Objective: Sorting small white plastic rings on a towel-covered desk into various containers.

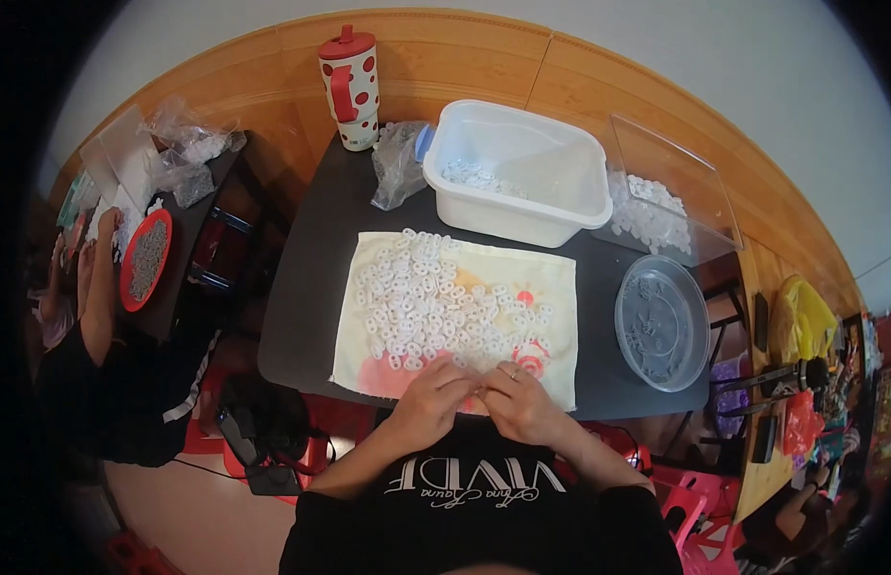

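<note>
Plenty left, I judge: two-holed white pieces (407, 297) crowd the towel (562, 297).
Left hand (432, 399), right hand (522, 406): fingers pinched, hold unclear.

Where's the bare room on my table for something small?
Bare dark tabletop shows left of the cream cloth, with a narrower strip between the cloth and the round clear tub. Crowded: the cloth's left and middle, strewn with white two-holed pieces, and the back, with the white basin, plastic bag and spotted tumbler.
</note>
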A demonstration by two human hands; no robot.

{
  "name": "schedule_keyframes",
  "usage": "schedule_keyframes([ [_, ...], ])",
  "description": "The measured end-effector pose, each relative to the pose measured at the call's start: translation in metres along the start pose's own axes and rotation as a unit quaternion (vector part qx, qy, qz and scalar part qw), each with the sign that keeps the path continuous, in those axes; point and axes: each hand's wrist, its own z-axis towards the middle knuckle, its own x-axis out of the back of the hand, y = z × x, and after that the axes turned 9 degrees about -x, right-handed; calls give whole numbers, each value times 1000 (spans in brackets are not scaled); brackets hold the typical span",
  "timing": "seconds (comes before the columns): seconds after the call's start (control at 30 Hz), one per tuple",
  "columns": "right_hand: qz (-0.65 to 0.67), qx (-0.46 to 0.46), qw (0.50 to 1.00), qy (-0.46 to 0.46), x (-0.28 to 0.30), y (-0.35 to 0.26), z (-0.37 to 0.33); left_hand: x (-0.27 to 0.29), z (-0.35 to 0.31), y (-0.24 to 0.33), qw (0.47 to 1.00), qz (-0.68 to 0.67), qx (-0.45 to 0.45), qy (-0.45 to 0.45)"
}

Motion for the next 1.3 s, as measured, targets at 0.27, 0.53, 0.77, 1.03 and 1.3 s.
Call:
schedule_keyframes([
  [0.27,-41,-186,942,276,118,28,23,-1,-6,1,999,-16,21,40],
  [0.53,-108,-240,873,410,213,106,66,3,-2,3,994,-1,16,107],
  [0.77,-32,-93,994,36,51,24,37,12,3,4,986,69,54,142],
  [1.03,-169,-120,978,-20,14,11,45,6,6,3,983,120,73,122],
  [1.3,-105,-146,984,-10,18,17,36,7,14,-1,981,141,81,103],
])
